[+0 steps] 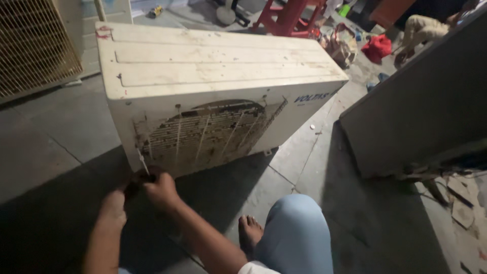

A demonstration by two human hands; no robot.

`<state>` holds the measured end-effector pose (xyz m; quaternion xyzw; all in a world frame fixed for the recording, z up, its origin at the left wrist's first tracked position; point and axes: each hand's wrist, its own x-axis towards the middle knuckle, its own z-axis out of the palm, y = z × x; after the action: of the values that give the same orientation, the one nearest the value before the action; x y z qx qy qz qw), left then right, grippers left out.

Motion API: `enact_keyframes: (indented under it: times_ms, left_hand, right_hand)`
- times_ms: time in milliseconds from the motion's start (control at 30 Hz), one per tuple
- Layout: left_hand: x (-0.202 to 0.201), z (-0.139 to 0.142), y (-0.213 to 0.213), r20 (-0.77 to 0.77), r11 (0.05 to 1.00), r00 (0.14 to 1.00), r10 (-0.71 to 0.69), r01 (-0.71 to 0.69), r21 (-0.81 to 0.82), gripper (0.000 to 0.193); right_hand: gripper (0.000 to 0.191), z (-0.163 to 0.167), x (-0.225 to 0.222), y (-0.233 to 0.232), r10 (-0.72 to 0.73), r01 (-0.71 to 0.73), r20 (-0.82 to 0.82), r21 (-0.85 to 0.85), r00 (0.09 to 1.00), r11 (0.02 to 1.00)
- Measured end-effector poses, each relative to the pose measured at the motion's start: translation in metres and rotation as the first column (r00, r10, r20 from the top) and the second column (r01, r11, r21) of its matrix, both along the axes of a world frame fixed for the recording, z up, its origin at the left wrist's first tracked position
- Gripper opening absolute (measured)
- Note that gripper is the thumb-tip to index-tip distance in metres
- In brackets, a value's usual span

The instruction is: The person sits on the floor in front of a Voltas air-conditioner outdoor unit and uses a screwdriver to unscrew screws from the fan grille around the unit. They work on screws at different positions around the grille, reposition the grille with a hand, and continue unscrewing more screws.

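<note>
A dirty white outdoor air-conditioner unit (213,61) stands on the grey floor, its rusty fan grille (208,133) facing me. My right hand (161,190) is closed around the dark handle of a screwdriver (143,163), whose thin shaft points up at the unit's lower left corner. My left hand (114,207) sits just left of it, fingers curled at the same handle. My bent knee in light blue trousers (297,233) and my bare foot (249,231) are at the bottom.
A large grey panel (416,106) leans at the right. A yellow mesh grille (33,45) stands at far left. Red stools (289,15), bags and a seated person's legs (421,30) lie behind. Cardboard scraps (461,203) litter the right floor.
</note>
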<state>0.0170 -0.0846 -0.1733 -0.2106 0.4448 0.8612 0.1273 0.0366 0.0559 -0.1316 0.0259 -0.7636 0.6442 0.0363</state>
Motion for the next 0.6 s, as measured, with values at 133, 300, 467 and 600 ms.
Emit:
enact_keyframes:
  times_ms: [133, 300, 467, 600]
  left_hand:
    - [0.001, -0.002, -0.011, -0.062, 0.997, 0.997, -0.044, 0.048, 0.052, 0.026]
    - [0.004, 0.000, -0.012, -0.100, 0.982, 0.988, -0.115, 0.128, 0.138, 0.027]
    - [0.004, 0.033, -0.010, -0.037, 1.000, 0.999, 0.009, -0.009, 0.003, 0.035]
    - [0.000, 0.050, -0.012, 0.025, 0.970, 0.999, -0.042, 0.046, -0.238, 0.043]
  right_hand:
    - [0.023, -0.003, -0.001, -0.001, -0.020, 0.020, 0.005, -0.019, 1.000, 1.000]
    - [0.026, -0.003, 0.001, 0.003, 0.052, -0.050, 0.031, -0.085, 0.998, 0.995]
    - [0.031, 0.013, 0.002, 0.007, 0.009, -0.009, 0.011, 0.037, 1.000, 0.999]
    - [0.039, 0.000, 0.011, 0.007, 0.060, -0.069, 0.127, 0.065, 0.990, 0.996]
